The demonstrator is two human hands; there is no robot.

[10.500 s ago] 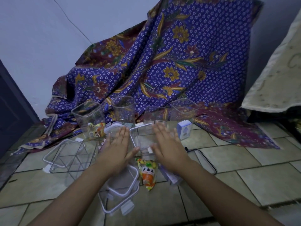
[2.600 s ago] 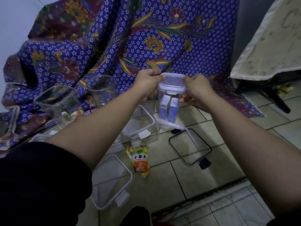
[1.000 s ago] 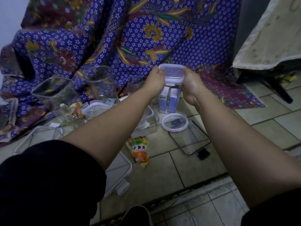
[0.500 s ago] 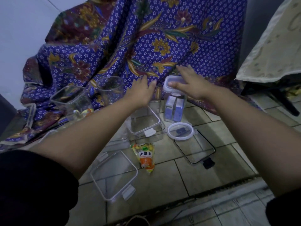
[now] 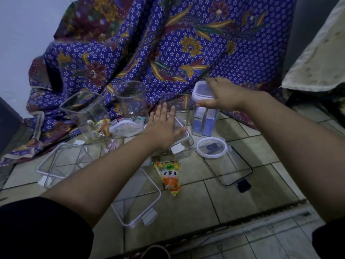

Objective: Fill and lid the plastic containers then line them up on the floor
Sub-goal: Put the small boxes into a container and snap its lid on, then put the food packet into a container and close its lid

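Observation:
A tall clear container point(image 5: 204, 122) holding blue-and-white packets stands upright on the tiles with its white-rimmed lid point(image 5: 201, 91) on. My right hand point(image 5: 222, 96) rests on that lid, fingers over its far side and thumb at the near edge. My left hand point(image 5: 164, 126) lies flat and spread over the short square container point(image 5: 182, 146) in the middle. Two empty clear containers point(image 5: 85, 113), point(image 5: 131, 98) stand at the back left, another point(image 5: 175, 103) behind my left hand. A yellow-orange snack packet point(image 5: 170, 176) lies on the floor.
Loose lids lie around: a round one point(image 5: 211, 147), a black-rimmed square one point(image 5: 232, 169), a white-rimmed one point(image 5: 136, 199), another at the left point(image 5: 61, 161). A purple patterned cloth point(image 5: 168, 43) drapes behind. A beige cloth edge point(image 5: 315, 58) hangs at the right.
The lidded container has been set down on the floor. My left hand has dropped from beside it onto the short square container. My right hand stays on the lid.

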